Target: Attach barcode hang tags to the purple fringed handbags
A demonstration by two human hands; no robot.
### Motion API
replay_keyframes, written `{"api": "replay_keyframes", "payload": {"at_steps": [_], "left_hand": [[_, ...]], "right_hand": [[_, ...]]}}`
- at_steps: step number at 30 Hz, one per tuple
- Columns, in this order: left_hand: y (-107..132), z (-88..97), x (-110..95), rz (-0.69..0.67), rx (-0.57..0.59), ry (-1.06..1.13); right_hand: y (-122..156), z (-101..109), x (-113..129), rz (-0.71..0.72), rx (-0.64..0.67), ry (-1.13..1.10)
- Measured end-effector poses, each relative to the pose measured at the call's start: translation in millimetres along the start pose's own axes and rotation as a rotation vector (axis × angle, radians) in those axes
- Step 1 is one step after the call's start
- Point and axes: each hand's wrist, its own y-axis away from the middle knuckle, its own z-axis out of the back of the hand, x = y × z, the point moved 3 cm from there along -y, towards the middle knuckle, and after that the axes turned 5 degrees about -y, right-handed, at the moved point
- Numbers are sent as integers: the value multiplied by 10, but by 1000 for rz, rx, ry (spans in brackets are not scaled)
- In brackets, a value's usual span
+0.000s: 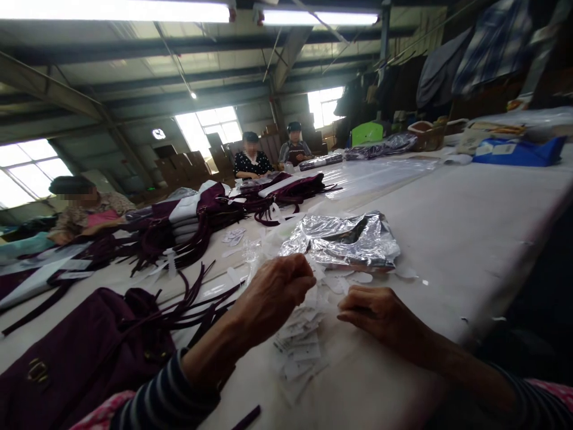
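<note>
Tags [301,346], white and papery, are lying loosely overlapped on the desk [465,239], on the near side of the silvery packet [349,242]. Their heap is stretching lengthwise from close by the silvery packet back toward the wearer, its long axis running roughly away from the packet's near edge. The left hand [286,282] is hovering at the near left corner of the silvery packet, over the heap's far end, so the tags are lying below it and toward the wearer. The right hand [380,313] is resting low, just in front of the packet's near right part, with the tags lying to its left; the left hand is sitting nearer to them.

Both hands are curling their fingers in, thumbs drawn close; the tips are dim and partly hidden, so I cannot tell whether either is pinching something thin.

Left of the silvery packet and nearer the wearer, a purple bag [89,352] is lying flat, its dark straps [190,307] trailing toward the packet. More purple bags [201,209] are piling up beyond it to the left. A blue tray [514,152] is standing beyond the packet, to the right.
</note>
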Motion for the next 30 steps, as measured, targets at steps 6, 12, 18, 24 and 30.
{"api": "replay_keyframes", "payload": {"at_steps": [6,12,18,24,30], "left_hand": [[34,58,164,-6,32,-306],[204,13,334,41,65,60],[761,-214,449,73,-137,-296],[992,-465,419,81,-361,-519],[1087,-499,457,83,-329,-635]], "right_hand": [[15,9,-35,-10,-19,-38],[6,7,-19,-39,-21,-25],[-5,5,-59,-66,-24,-28],[-5,13,-33,-49,-23,-35],[-9,21,0,-56,-14,-34]]}}
